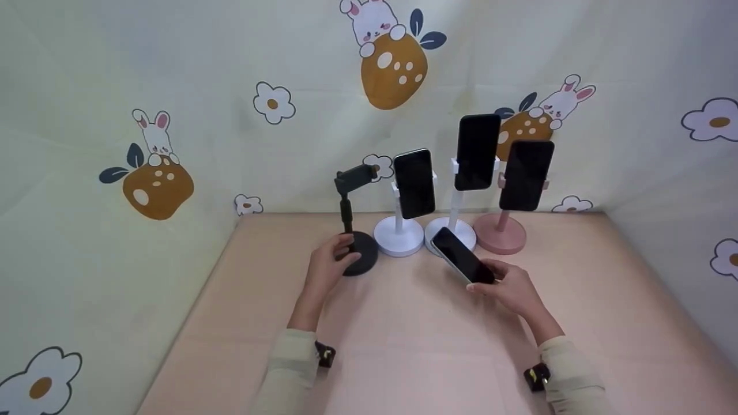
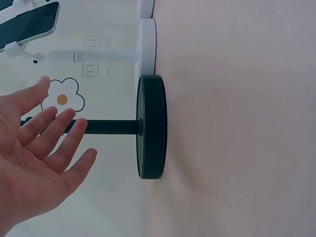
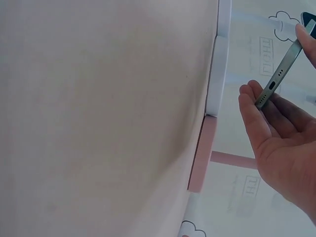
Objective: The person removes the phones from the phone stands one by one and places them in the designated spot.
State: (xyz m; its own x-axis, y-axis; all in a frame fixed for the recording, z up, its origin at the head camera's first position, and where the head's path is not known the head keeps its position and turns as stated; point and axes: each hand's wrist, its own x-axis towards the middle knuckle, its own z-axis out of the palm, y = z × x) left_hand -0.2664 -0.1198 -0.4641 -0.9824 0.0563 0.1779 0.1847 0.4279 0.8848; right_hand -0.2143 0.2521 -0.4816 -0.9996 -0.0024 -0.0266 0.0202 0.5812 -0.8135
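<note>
My right hand (image 1: 514, 288) holds a smartphone (image 1: 461, 257) by its near end, thumb on one edge and fingers on the other. The phone tilts in the air before the white stands, dark screen up; its port edge (image 3: 272, 85) shows in the right wrist view. On the left is a black phone stand (image 1: 364, 256) with a round base and a holder (image 1: 356, 178) that carries no phone. My left hand (image 1: 326, 264) is beside its post, fingers spread and loosely bent in the left wrist view. Whether a fingertip touches the post is unclear.
Right of the black stand are two white stands (image 1: 398, 237) and a pink stand (image 1: 500, 234), each with a smartphone (image 1: 415, 183) in its holder. They line the table's (image 1: 415, 334) back edge, close to a patterned cloth backdrop (image 1: 311, 52).
</note>
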